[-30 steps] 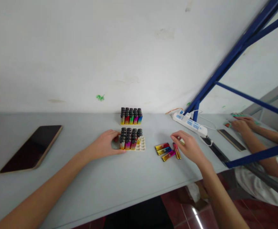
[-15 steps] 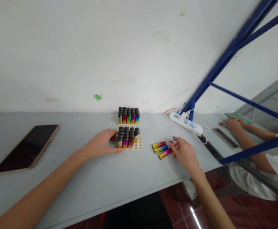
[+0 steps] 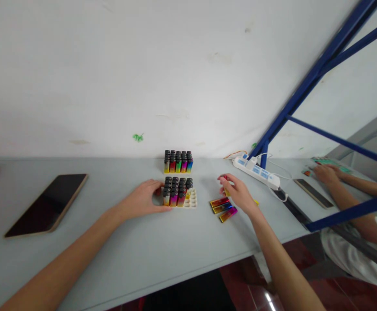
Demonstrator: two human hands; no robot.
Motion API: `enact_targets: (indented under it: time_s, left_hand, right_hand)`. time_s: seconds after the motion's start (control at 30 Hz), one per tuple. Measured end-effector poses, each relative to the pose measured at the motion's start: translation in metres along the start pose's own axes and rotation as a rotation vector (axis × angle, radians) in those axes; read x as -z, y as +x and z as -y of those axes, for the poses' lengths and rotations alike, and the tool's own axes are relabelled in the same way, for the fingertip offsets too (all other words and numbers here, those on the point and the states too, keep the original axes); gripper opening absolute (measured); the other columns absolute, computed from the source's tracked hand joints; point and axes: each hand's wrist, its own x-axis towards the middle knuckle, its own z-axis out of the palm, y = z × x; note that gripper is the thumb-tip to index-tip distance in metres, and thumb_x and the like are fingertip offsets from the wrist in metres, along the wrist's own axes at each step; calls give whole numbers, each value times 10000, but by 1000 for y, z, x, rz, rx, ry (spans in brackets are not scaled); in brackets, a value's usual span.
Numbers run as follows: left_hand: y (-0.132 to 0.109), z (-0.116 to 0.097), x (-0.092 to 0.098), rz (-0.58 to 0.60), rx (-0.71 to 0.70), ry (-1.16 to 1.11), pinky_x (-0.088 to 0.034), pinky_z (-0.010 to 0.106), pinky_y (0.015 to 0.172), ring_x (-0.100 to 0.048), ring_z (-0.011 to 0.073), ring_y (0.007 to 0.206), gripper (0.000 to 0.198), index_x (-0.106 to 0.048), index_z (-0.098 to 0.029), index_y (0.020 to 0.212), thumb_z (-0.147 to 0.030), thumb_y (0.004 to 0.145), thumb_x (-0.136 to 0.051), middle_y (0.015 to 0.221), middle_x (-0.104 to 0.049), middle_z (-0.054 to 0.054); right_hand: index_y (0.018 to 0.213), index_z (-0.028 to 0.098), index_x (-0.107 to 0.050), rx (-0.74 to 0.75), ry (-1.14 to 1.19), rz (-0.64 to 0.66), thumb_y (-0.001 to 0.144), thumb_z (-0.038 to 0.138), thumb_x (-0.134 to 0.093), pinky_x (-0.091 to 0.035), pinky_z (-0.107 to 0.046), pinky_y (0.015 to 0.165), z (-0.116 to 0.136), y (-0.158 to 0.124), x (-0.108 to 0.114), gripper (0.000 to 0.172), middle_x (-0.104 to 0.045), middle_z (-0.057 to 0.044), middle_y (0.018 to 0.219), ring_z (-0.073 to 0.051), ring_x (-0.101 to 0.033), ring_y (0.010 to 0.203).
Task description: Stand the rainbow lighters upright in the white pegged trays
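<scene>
My left hand (image 3: pixel 143 199) curves round the left end of a white lighter tray (image 3: pixel 192 201), its thumb along the front and its fingers at the back left. Upright lighters (image 3: pixel 177 192) with black tops and shiny coloured bodies fill most of that tray; the hollows at its right front hold none. Over the table to the right, my right hand (image 3: pixel 238 192) pinches a lighter (image 3: pixel 227 192), mostly hidden by the fingers. Below this hand lie three loose lighters (image 3: pixel 222 208), red, blue and pink with gold. Something yellow (image 3: pixel 256 201) peeks out behind my right wrist.
A second full group of lighters (image 3: pixel 178 162) stands by the wall. At the left lies a dark tablet (image 3: pixel 47 205). A white power strip (image 3: pixel 256 172) with cables sits beside the blue frame (image 3: pixel 285 103). Beyond it are a co-worker's hands (image 3: pixel 326 172) and a dark flat bar (image 3: pixel 313 193).
My right hand has lifted from the loose lighters and moved left towards the tray, with a lighter in its fingers. My left hand stays at the tray. The view has shifted slightly.
</scene>
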Motion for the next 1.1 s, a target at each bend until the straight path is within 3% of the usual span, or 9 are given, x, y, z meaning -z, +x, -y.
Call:
enact_targets:
  time_s: [0.13, 0.27, 0.4, 0.5, 0.67, 0.8, 0.9, 1.0, 1.1]
  left_hand:
    - [-2, -1, -2, -7, -11, 26, -637, 510, 1019, -771, 386, 1056, 582, -730, -250, 998, -755, 786, -927, 1123, -811, 118]
    - [-4, -2, -7, -64, 4, 65, -625, 554, 1123, -766, 415, 1178, 567, -761, -263, 1086, -745, 835, -920, 1211, -796, 137]
    - [-3, 0, -11, -80, 41, 73, -633, 546, 1099, -755, 393, 1147, 532, -756, -274, 1099, -735, 876, -901, 1198, -782, 126]
    - [-3, 3, -11, -86, 51, 61, -637, 543, 1088, -754, 379, 1115, 560, -758, -271, 1106, -767, 880, -886, 1201, -771, 114]
    - [-4, 4, -7, -70, 50, 34, -648, 584, 1069, -771, 414, 1123, 599, -799, -248, 1155, -783, 892, -854, 1190, -772, 124]
    - [-4, 3, -5, -71, 53, 21, -647, 600, 1089, -784, 439, 1150, 595, -821, -258, 1185, -764, 877, -880, 1210, -798, 130]
    - [-4, 4, -4, -63, 45, 36, -658, 579, 1068, -789, 417, 1141, 592, -826, -262, 1189, -769, 887, -877, 1202, -803, 123]
    - [-4, 5, -4, -57, 51, 51, -655, 556, 1097, -788, 393, 1162, 616, -822, -261, 1213, -789, 900, -865, 1228, -798, 109]
    - [-5, 5, -3, -52, 53, 48, -647, 545, 1122, -784, 381, 1180, 629, -816, -261, 1229, -798, 905, -864, 1251, -794, 105]
  right_hand:
    - [1111, 258, -694, 20, 122, -19, 1039, 914, -586, -444, -292, 552, 24, 35, -34, 669, -544, 71, 692, -168, -527, 570]
    - [809, 260, -629, 98, 13, -172, 1004, 957, -556, -380, -314, 600, 32, 58, -57, 727, -521, 29, 660, -182, -496, 648]
    - [622, 299, -355, 76, -36, -172, 1007, 934, -522, -286, -335, 609, 23, 54, -74, 761, -346, 46, 591, -153, -349, 617]
    - [623, 301, -328, 101, -51, -126, 992, 822, -547, -255, -338, 620, 16, 46, -78, 675, -308, 52, 601, -145, -306, 623]
    - [660, 297, -355, 104, -56, -127, 994, 650, -543, -254, -332, 630, 14, 44, -76, 521, -347, 45, 617, -153, -329, 645]
    - [707, 295, -383, 117, -38, -128, 1055, 673, -536, -297, -322, 637, 19, 39, -75, 536, -392, 50, 625, -158, -377, 651]
    - [854, 285, -519, 146, -26, -56, 1145, 701, -510, -384, -315, 662, 23, 34, -73, 509, -519, 47, 677, -179, -492, 669]
    - [1016, 278, -596, 238, -44, 50, 1229, 652, -432, -493, -328, 747, 28, 31, -70, 461, -668, -2, 813, -213, -634, 768]
    - [933, 276, -572, 381, -136, 87, 1248, 624, -421, -523, -345, 837, 31, 29, -67, 493, -709, -63, 934, -234, -671, 885]
